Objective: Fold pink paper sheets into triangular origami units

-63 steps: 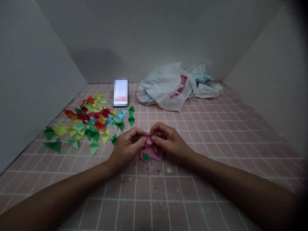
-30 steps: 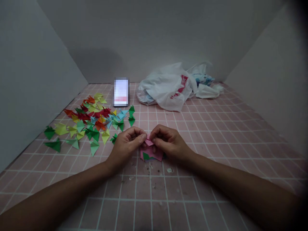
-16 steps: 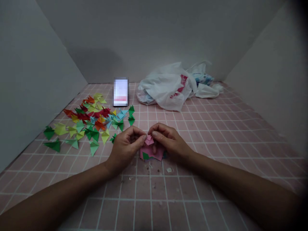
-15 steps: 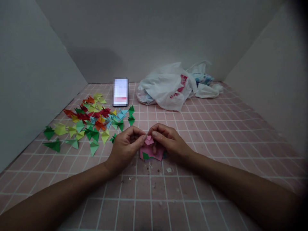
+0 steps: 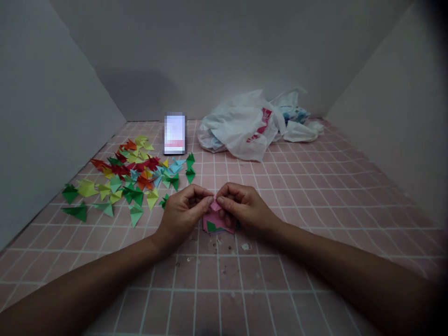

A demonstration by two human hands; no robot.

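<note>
My left hand [image 5: 182, 212] and my right hand [image 5: 242, 207] meet at the middle of the pink tiled floor. Both pinch a small folded pink paper piece [image 5: 214, 204] between thumb and fingers. Just under the hands lies a small stack of pink paper sheets [image 5: 215, 225] with a green corner showing at its lower left. Most of the pinched piece is hidden by my fingertips.
A spread of several folded paper triangles [image 5: 133, 177] in green, yellow, red, orange and blue lies to the left. A phone [image 5: 174, 133] stands behind them. White plastic bags [image 5: 245, 126] sit at the back. Grey walls close in left, right and behind. Small crumbs dot the floor [image 5: 224, 275].
The hands have stayed in place, with only small finger shifts on the pink piece; the fingertips are now pressed closer together over it.
</note>
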